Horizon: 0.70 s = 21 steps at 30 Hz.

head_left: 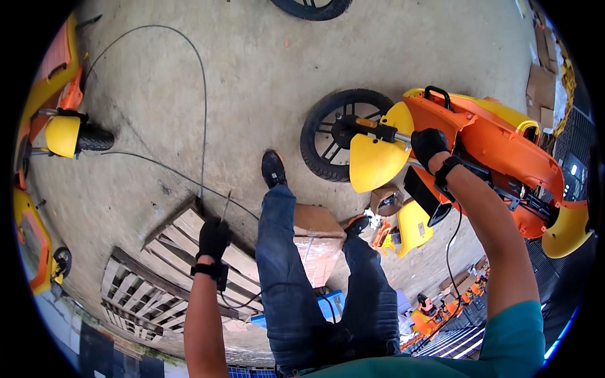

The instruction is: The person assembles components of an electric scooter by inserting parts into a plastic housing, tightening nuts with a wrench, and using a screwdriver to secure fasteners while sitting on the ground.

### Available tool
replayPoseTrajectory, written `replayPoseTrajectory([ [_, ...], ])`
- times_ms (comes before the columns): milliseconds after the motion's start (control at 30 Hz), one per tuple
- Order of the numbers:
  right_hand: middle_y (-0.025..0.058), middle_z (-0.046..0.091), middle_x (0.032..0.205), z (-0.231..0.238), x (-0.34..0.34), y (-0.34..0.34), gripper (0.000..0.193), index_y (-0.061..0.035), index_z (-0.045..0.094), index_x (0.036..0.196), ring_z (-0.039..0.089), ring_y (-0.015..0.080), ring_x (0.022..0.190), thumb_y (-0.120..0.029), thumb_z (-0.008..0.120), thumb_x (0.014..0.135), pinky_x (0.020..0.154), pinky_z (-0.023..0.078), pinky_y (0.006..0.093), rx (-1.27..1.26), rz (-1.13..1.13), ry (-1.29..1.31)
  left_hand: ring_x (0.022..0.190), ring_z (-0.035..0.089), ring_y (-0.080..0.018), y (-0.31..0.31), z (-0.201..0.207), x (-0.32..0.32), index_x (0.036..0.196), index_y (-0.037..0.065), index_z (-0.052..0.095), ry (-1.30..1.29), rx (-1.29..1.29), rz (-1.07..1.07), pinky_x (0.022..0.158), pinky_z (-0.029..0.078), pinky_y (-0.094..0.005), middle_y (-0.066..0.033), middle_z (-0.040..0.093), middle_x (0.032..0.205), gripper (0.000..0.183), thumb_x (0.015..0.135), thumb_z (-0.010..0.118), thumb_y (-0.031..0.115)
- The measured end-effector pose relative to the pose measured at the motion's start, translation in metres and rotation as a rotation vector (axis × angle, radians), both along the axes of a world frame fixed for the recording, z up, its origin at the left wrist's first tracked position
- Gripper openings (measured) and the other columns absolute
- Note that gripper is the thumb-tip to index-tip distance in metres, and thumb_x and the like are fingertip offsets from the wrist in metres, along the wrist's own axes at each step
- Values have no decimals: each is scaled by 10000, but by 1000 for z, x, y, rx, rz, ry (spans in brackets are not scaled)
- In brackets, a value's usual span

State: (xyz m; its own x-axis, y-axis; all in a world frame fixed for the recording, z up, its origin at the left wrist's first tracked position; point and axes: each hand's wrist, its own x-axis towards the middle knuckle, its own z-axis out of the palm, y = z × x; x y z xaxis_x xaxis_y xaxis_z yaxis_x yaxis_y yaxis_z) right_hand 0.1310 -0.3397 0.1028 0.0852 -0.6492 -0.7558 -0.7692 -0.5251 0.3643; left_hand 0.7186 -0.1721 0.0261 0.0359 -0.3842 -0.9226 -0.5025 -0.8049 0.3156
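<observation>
My left hand (214, 238), in a black glove, is closed over the wooden pallets. From it sticks out a slim straight rod (226, 205), which looks like a screwdriver shaft; the handle is hidden in the fist. At right, an orange and yellow scooter (498, 138) lies on its side on the floor. My right hand (430, 146), also black-gloved, is wrapped around its front fork (401, 136) beside the yellow front fender (378, 162). Beyond the fender lies the black front wheel (326, 154).
Wooden pallets (142, 290) lie at lower left. A cardboard box (318, 230) stands between my legs, near a loose yellow panel (413, 230). A black cable (204, 107) loops over the floor. More scooters (47, 82) line the left edge; another wheel (313, 9) lies at the top.
</observation>
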Motion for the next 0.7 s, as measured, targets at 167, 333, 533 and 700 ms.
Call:
replayPoseTrajectory([
  [167,147,695,757,-12,-13,3,102,-90,694,829,706,346,738,-142,606,828,648,561,462,-94,-89,-146,505,608,-200,68,-9,40,932,14,558,-75,266,323,443,501,-323,-130,636,669,130,913,531,140],
  [333,139,659,721,-22,-26,11,78,-101,656,800,682,332,737,-140,596,832,686,539,470,-175,-91,-245,514,630,-214,93,-7,20,886,22,543,-18,421,252,435,514,-343,-149,661,681,113,876,498,126],
  [533,161,667,765,-18,-26,6,137,-88,662,792,667,381,742,-186,580,841,692,529,489,-153,-182,-270,551,608,-161,42,29,-31,936,34,595,103,239,251,479,498,-320,-85,627,685,164,927,570,195],
  [700,157,700,795,-17,-25,0,216,-79,690,765,679,380,762,-227,559,851,689,534,494,-152,-214,-299,609,621,-156,10,53,-54,935,30,620,135,108,232,510,500,-307,-77,644,718,199,942,594,227],
])
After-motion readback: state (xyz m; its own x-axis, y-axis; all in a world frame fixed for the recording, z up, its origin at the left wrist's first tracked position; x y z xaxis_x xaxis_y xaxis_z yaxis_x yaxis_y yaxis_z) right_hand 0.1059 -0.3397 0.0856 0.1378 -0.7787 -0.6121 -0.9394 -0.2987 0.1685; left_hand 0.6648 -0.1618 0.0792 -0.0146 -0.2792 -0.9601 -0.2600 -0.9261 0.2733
